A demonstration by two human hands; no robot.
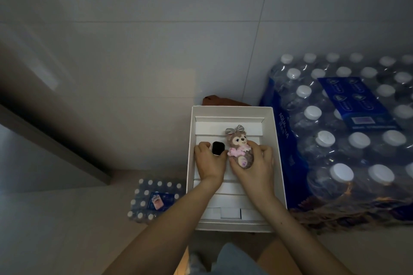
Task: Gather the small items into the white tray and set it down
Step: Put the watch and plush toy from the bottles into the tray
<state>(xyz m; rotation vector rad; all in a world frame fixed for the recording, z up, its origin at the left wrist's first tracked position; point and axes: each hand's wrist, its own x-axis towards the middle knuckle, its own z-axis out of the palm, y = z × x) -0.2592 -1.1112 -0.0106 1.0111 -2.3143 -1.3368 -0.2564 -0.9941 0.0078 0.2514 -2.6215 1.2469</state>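
the white tray (232,111) lies in the middle of the view, long side running near to far, with a stepped white card insert inside. what it rests on cannot be told. both hands reach into its far half. the left hand (210,163) is curled with a small black gadget (218,148) pinched between thumb and fingers, just above the insert on the left side. the right hand (257,163) is wrapped round the lower body of a plush toy (238,140), thumb on one side and fingers on the other. the toy's head and grey bow point to the far end, and its pink ruffle shows above the thumb. gadget and toy sit just beside each other.

a large pack of water bottles (346,129) stands against the tray's right side. a smaller pack (156,198) lies on the tiled floor (134,51) near left. a brown thing (214,99) peeks out past the far rim.
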